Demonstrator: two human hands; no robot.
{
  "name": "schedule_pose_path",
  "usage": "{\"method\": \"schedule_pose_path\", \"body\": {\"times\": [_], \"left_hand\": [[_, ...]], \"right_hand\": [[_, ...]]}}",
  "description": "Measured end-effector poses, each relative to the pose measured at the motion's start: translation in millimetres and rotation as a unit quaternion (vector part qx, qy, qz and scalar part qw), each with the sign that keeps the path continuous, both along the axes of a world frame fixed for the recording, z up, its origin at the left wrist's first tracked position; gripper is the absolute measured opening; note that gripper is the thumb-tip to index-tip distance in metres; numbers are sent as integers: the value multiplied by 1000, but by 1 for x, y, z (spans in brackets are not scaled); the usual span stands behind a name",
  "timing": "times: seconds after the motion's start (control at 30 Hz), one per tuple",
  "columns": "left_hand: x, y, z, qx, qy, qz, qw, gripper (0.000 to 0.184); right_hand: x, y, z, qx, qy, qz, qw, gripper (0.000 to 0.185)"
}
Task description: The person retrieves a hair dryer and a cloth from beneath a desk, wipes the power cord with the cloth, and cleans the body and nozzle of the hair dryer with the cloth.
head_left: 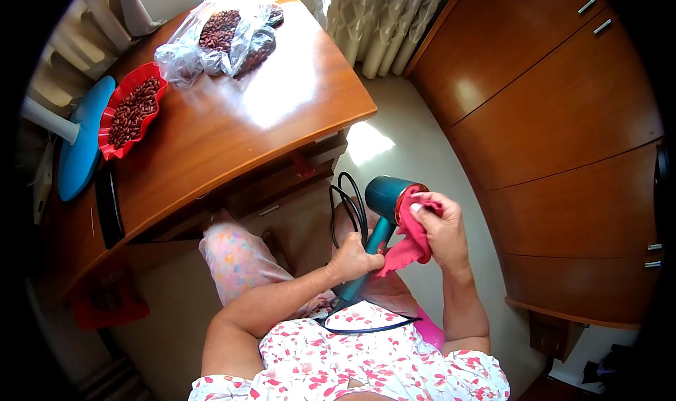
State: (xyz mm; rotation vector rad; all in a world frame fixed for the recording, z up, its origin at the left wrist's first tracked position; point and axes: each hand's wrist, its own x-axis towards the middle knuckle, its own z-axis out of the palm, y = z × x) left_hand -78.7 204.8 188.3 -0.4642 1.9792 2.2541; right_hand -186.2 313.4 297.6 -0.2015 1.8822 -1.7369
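Observation:
A dark green hair dryer [385, 195] is held above my lap, its barrel up and its handle slanting down toward me. My left hand [354, 257] is wrapped round the handle, with loops of black cord beside it. In my right hand [443, 230] is a pinkish-red cloth [410, 240], pressed to the copper-rimmed end of the barrel. The cloth hides part of that rim and hangs down by the handle. More of the black cord [373, 328] lies across my lap.
On the wooden desk [296, 112] stand a red scalloped bowl [160, 97] of dark red beans and plastic bags [184, 54] with more beans. A blue round lamp base [87, 140] and a black strip-like object [108, 207] are at the left. Wooden cabinets [556, 126] line the right.

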Motion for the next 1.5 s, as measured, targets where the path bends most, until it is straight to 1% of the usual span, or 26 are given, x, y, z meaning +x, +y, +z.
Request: {"method": "schedule_pose_path", "body": {"times": [0.03, 0.07, 0.17, 0.23, 0.27, 0.33, 0.53, 0.6, 0.63, 0.7, 0.73, 0.83, 0.9, 0.93, 1.0, 1.03, 1.1, 1.13, 1.2, 1.23, 1.3, 1.37, 1.4, 1.43, 1.47, 1.5], "left_hand": [[0, 1, -3, 8, 14, 3, 1000, 17], [0, 0, -3, 17, 28, 6, 999, 18], [1, -1, 4, 26, 1, 2, 1000, 17], [1, -1, 5, 14, -3, 7, 1000, 17], [1, -2, 6, 1, -6, 11, 1000, 16], [1, -2, 7, -1, -10, 5, 1000, 16], [1, -2, 10, -1, -5, 11, 1000, 14], [1, -2, 8, -2, -2, 16, 1000, 14], [1, -2, 7, -7, 2, 12, 1000, 14], [0, -2, 5, -11, 6, 9, 1000, 14], [0, -3, 3, -6, 4, 7, 1000, 14], [0, -3, -2, 0, 7, 9, 1000, 15], [1, -3, -2, 1, 12, 12, 1000, 15], [1, -3, -1, -8, 8, 14, 1000, 16], [1, -3, -1, -18, 5, 16, 1000, 16], [1, -3, -1, -8, -2, 20, 1000, 16], [1, -3, 2, 0, -8, 24, 1000, 16], [1, -3, 5, 15, -10, 24, 1000, 16], [0, -4, 9, 27, -10, 21, 999, 16], [0, -4, 9, 25, -12, 16, 999, 16], [-2, -5, 10, 21, -12, 11, 1000, 16], [-2, -6, 10, 46, -25, 11, 999, 15], [-3, -8, 9, 46, -24, 11, 999, 15], [-2, -10, 9, 39, -25, 1, 999, 15], [-3, -11, 8, 31, -25, -9, 999, 16], [-3, -11, 5, 32, -24, -7, 999, 16]], "right_hand": [[0, 0, 6, -13, 18, -22, 1000, 13], [-3, 0, -1, -27, 81, -61, 994, 12], [-1, 2, -5, -43, 103, -90, 990, 14], [1, 3, -15, 87, 253, -112, 957, 15], [2, 3, -16, 87, 253, -111, 957, 15], [4, 1, -19, 218, 407, -54, 886, 17], [11, -12, -25, 219, 405, -24, 887, 20], [11, -13, -28, 168, 392, -31, 904, 15], [12, -14, -27, 168, 392, -30, 904, 15], [15, -16, -25, 118, 334, -18, 935, 16], [15, -16, -24, 119, 334, -17, 935, 16], [12, -12, -21, 111, 327, 25, 938, 16], [8, -7, -19, 107, 321, 88, 937, 18], [6, -4, -18, 107, 321, 89, 937, 18], [1, 2, -16, 152, 330, 151, 919, 22], [0, 4, -14, 152, 330, 151, 919, 22], [-2, 7, -6, 243, 378, 196, 872, 25], [-1, 7, -1, 243, 378, 196, 872, 25], [0, 7, 8, 308, 414, 217, 829, 25], [-1, 9, 7, 308, 414, 215, 829, 25], [-5, 13, 4, 354, 480, 229, 769, 23], [-9, 15, 5, 350, 509, 205, 759, 22], [-13, 16, 6, 345, 536, 182, 748, 22], [-19, 20, 4, 326, 563, 165, 742, 26], [-21, 21, 5, 326, 564, 166, 741, 26], [-24, 22, 5, 279, 583, 148, 748, 28]]}}
